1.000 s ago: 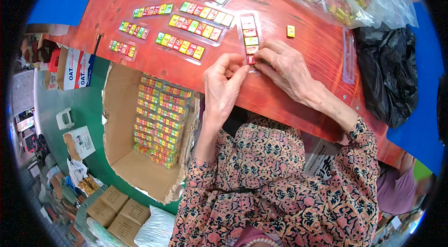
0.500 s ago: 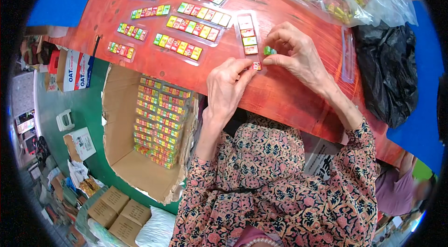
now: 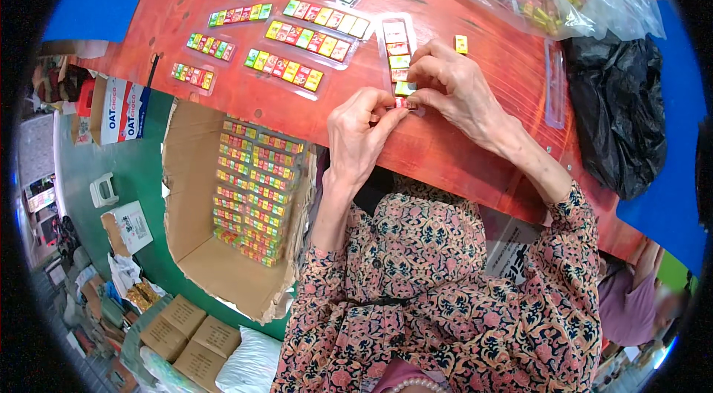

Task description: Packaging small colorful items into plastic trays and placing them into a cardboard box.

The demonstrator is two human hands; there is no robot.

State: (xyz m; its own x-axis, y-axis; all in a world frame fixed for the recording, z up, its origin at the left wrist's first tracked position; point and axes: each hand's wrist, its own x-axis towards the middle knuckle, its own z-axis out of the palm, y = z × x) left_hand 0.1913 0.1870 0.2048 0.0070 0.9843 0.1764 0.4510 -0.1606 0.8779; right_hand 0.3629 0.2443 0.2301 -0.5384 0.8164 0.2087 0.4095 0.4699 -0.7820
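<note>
We bring both hands together over the red counter (image 3: 475,163). Our left hand (image 3: 362,137) and right hand (image 3: 453,88) pinch one small red block (image 3: 402,102) between their fingertips, right at the near end of a clear tray (image 3: 398,59), so it lines up with the coloured blocks already seated just beyond the fingers. Both wrists arch, forearms angling in from below. A loose yellow block (image 3: 461,44) sits just past the right fingers. Filled strips (image 3: 293,70) lie to the left; a cardboard box (image 3: 245,200) stands below.
</note>
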